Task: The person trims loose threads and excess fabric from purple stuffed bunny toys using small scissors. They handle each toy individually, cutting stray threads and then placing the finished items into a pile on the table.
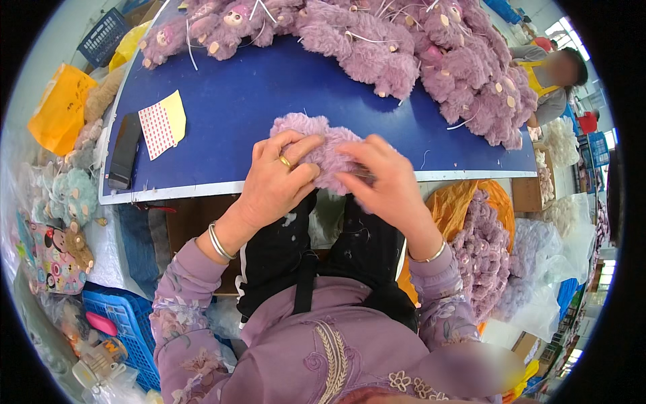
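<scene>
A fluffy pinkish-purple plush piece (311, 126) lies at the near edge of the blue table, its lower side over that edge. My left hand (279, 168), with a gold ring and a bangle, is closed on the fur, fingers bent over its left part. At the plush's right end is my right hand (387, 180), its fingers curved toward the fur and smeared by motion. Whether those fingers pinch anything is hidden. Along the far side of the table are piled several similar purple plush toys (363, 57) with white strings hanging from them.
On the table's left lie a black oblong object (124, 151) and a sticker sheet (158, 128) with yellow paper. An orange bag (501, 202) of purple plush pieces stands right of my legs. A blue crate (128, 323) is at lower left. Another person (548, 74) is at far right.
</scene>
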A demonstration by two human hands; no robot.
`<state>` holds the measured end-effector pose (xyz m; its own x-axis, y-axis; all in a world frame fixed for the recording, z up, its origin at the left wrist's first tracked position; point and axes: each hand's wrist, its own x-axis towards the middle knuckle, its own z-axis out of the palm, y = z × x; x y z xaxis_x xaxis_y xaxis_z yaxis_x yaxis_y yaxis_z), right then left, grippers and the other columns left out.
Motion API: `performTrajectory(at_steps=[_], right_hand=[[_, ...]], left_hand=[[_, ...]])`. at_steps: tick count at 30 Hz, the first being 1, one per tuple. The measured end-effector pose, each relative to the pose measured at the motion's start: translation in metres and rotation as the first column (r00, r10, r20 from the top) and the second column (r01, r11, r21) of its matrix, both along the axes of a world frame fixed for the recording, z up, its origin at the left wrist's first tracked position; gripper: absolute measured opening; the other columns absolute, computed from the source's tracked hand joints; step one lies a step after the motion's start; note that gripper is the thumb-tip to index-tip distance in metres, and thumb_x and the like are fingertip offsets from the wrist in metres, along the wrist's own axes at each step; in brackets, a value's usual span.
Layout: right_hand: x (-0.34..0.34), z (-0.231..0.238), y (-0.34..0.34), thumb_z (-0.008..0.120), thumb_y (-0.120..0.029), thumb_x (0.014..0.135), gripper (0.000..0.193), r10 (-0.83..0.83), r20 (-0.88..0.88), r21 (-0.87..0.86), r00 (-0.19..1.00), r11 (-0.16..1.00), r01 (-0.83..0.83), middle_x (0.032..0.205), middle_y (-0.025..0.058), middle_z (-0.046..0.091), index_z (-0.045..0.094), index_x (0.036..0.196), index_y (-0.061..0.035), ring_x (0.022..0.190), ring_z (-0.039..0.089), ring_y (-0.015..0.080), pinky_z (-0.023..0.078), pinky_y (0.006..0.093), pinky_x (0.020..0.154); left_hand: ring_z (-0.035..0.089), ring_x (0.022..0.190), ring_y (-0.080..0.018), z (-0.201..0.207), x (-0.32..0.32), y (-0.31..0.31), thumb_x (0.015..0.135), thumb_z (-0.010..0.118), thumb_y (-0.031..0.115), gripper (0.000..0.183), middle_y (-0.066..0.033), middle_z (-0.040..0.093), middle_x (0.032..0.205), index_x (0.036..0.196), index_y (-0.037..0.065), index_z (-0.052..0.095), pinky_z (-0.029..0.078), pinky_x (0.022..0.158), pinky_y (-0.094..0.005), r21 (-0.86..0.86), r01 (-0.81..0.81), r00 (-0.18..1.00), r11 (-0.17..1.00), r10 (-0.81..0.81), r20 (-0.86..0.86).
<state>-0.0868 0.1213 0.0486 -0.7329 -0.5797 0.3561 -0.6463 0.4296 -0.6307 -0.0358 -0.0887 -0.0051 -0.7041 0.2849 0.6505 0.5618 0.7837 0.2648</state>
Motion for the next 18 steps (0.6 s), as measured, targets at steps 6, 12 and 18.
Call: performTrajectory(at_steps=[6, 12, 18], right_hand=[[-0.010, -0.012, 0.006, 0.071, -0.015, 0.079, 0.026, 0.060, 0.023, 0.091, 0.998, 0.994, -0.062, 0.085, 0.0096, 0.056, 0.062, 0.103, -0.0112, 0.075, 0.061, 0.0309, 0.049, 0.0384, 0.063], [-0.010, 0.007, -0.003, 0.070, -0.015, 0.078, 0.036, 0.136, -0.046, 0.339, 0.990, 0.934, -0.113, 0.092, 0.0104, 0.057, 0.059, 0.113, -0.0139, 0.078, 0.063, 0.0315, 0.051, 0.0410, 0.064], [-0.014, 0.014, -0.001, 0.071, -0.016, 0.077, 0.037, 0.208, -0.031, 0.511, 0.978, 0.844, -0.164, 0.093, 0.0097, 0.056, 0.059, 0.113, -0.0152, 0.078, 0.064, 0.0317, 0.052, 0.0424, 0.062]], left_hand=[[0.051, 0.109, -0.0303, -0.003, 0.000, 0.000, 0.053, 0.082, 0.009, 0.070, -0.0108, 0.049, 0.133, 0.116, 0.008, 0.050, 0.040, 0.090, -0.0411, 0.158, -0.012, 0.999, 0.987, 0.006, 0.040], [0.050, 0.108, -0.0325, -0.001, -0.004, 0.000, 0.052, 0.082, 0.007, 0.080, -0.0140, 0.047, 0.134, 0.124, 0.005, 0.048, 0.042, 0.090, -0.0414, 0.198, -0.028, 0.999, 0.980, 0.019, 0.045], [0.051, 0.107, -0.0302, 0.001, -0.003, 0.001, 0.052, 0.081, 0.005, 0.071, -0.0091, 0.050, 0.126, 0.118, 0.005, 0.054, 0.043, 0.090, -0.0404, 0.145, -0.047, 0.994, 0.988, 0.032, 0.103]])
